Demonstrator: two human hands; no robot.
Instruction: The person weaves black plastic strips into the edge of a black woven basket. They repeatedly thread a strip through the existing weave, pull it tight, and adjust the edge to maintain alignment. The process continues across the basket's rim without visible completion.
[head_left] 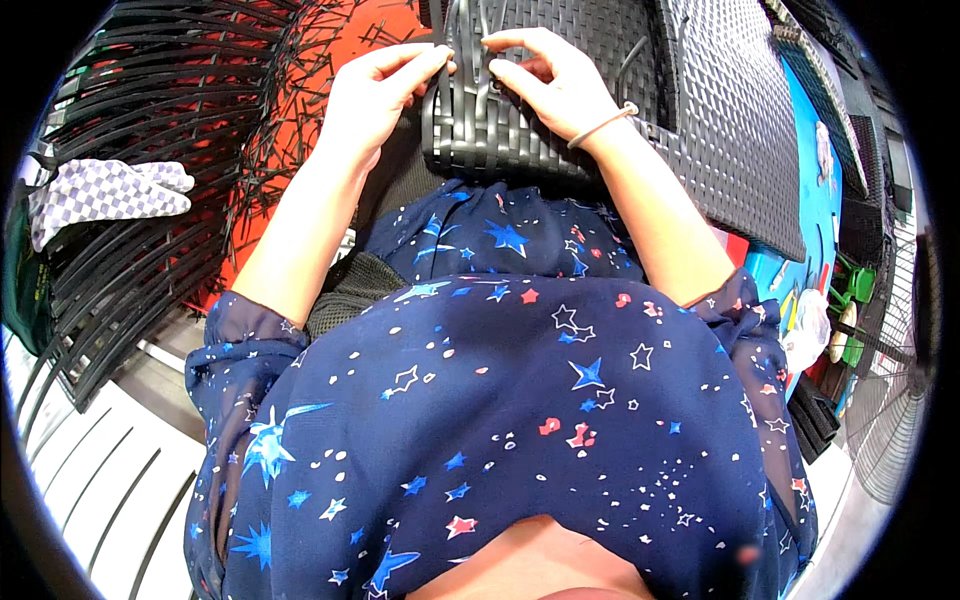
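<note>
In front of my lap is a black woven plastic rattan piece (500,135), its strips crossing over and under. Loose strip ends rise from its left part, between my hands. My left hand (385,90) is closed, thumb and forefinger pinching a flat black plastic strip (444,85) at the left edge of the weave. At the other side of these strips, my right hand (550,85) has thumb and forefinger curled toward each other by a strip. Whether that strip lies between its fingertips is hard to see. A light band circles my right wrist.
Many long black strips (150,110) fan out on the left, with a checked glove (110,195) on them. Black scraps litter a red surface (360,30). To the right are a larger woven panel (740,130), a blue surface (822,205) and a fan (890,440). White slats (110,470) lie lower left.
</note>
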